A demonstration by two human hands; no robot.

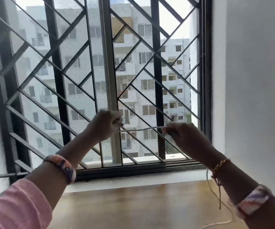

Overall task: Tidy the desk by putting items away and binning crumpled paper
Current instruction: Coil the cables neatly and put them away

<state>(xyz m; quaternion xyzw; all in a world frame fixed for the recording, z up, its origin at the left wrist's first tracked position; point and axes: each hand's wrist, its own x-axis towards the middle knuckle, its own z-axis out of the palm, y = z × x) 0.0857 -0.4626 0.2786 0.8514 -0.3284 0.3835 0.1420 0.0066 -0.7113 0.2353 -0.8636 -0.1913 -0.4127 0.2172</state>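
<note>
Both my hands are raised in front of the window. My left hand (104,125) is closed in a fist around one end of a thin white cord (141,129). My right hand (182,135) pinches the cord a short way to the right, so a taut stretch runs between the two hands. The rest of the cord drops behind my right wrist and trails down to the wooden desk (133,207), where its loose end lies at the lower right.
A dark metal window grille (56,76) with a mesh screen fills the view ahead. A white sill (133,178) runs along the desk's far edge. A white wall (252,80) stands to the right.
</note>
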